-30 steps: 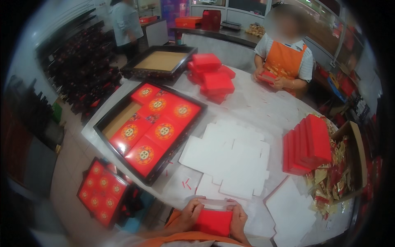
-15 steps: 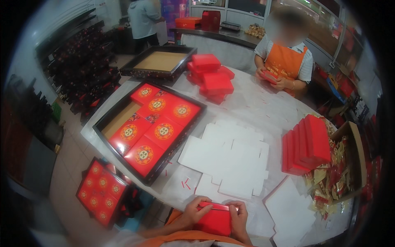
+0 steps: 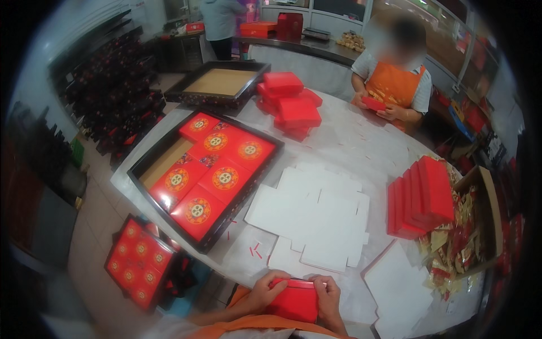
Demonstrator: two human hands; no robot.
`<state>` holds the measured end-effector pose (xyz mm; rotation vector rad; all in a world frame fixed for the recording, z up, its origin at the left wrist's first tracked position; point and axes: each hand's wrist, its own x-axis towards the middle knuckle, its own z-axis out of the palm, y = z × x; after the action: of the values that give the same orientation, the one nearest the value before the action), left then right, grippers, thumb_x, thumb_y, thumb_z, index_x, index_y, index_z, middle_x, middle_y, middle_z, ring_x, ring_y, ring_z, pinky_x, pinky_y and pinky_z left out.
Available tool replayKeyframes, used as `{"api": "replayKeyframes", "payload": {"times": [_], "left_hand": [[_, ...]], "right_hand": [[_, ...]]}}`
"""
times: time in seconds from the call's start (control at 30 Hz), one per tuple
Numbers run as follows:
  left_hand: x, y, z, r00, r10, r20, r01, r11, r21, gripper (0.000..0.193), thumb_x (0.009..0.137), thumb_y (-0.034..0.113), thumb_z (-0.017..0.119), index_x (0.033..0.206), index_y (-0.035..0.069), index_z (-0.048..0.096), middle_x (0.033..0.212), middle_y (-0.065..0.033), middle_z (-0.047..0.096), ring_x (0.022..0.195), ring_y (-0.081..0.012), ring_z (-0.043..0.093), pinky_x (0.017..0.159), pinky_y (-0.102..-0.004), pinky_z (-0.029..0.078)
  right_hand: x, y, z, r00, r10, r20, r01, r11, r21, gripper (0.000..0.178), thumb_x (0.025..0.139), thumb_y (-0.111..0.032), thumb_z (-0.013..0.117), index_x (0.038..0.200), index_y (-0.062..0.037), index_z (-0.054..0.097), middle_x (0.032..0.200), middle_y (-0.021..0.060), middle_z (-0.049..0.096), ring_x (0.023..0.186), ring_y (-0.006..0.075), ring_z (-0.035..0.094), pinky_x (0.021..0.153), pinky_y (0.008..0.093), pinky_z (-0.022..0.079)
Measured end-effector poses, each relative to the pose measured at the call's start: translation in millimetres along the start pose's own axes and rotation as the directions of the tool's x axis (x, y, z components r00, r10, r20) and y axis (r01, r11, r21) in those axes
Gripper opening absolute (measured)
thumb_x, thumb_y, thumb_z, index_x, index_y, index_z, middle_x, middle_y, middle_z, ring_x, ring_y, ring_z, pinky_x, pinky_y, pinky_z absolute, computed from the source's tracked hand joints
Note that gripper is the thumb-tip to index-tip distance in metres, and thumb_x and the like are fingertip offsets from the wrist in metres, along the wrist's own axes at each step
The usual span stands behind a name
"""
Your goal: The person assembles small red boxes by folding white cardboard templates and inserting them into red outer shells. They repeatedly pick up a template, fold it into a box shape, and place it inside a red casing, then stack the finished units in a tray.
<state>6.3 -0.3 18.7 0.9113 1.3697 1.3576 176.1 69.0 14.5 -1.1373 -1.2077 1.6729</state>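
Observation:
Close to my body, at the table's near edge, I hold a red cardboard box (image 3: 293,304) between both hands. My left hand (image 3: 267,292) grips its upper left corner, thumb laid over the top edge. Opposite it, my right hand (image 3: 327,295) is closed round the right corner, with its thumb on the same edge. A narrow pale strip runs along that far edge, between the thumbs. Just beyond my hands lie flat white box blanks (image 3: 316,217). The underside of the red box is hidden.
Left stands a black-rimmed tray (image 3: 206,240) of patterned red boxes, an open tray (image 3: 220,82) behind it. Red boxes (image 3: 299,113) are piled beyond. At right are stacked red boxes (image 3: 420,198), a carton of wrapped packets (image 3: 463,226) and more blanks (image 3: 398,288). A co-worker (image 3: 395,85) holds a red piece opposite.
The far edge of the red box in my hands has closed down, leaving a thinner pale strip. Opposite, the co-worker's red piece has turned flatter; the person at the back moved right.

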Motion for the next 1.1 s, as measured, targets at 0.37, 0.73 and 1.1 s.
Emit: {"api": "replayKeyframes", "payload": {"times": [0.37,0.73,1.1], "left_hand": [[-12,-10,0,0.971,0.218,-0.102,-0.198,0.965,0.173,0.009,0.078,0.006,0.06,0.076,-0.002,0.058,0.095,-0.0135,0.059,0.087,-0.0204,0.057,0.076,-0.0267,0.044],[9,31,-6,0.873,0.331,0.357,-0.487,0.609,0.625,0.028,0.067,0.013,0.072,0.079,0.002,0.049,0.099,-0.0149,0.057,0.091,-0.0255,0.054,0.079,-0.0326,0.043],[92,80,5,0.969,-0.042,0.242,0.055,0.997,-0.048,0.066,0.082,0.006,0.055,0.134,0.005,0.014,0.103,-0.0132,0.055,0.093,-0.0178,0.055,0.078,-0.0287,0.048]], "right_hand": [[-17,2,3,0.997,-0.079,-0.006,0.078,0.994,-0.073,0.009,0.083,-0.003,0.05,0.081,0.0031,0.056,0.098,0.0121,0.06,0.087,0.0163,0.056,0.079,0.0272,0.044],[-10,-17,-12,0.918,-0.298,0.263,0.369,0.883,-0.289,0.009,0.083,-0.009,0.055,0.089,-0.0024,0.055,0.117,0.0138,0.05,0.107,0.0252,0.049,0.089,0.0317,0.039],[52,-115,-82,0.913,-0.408,-0.002,0.393,0.88,-0.268,0.013,0.089,-0.011,0.047,0.098,-0.0036,0.054,0.116,0.0073,0.049,0.096,0.0145,0.051,0.083,0.0276,0.041]]}}
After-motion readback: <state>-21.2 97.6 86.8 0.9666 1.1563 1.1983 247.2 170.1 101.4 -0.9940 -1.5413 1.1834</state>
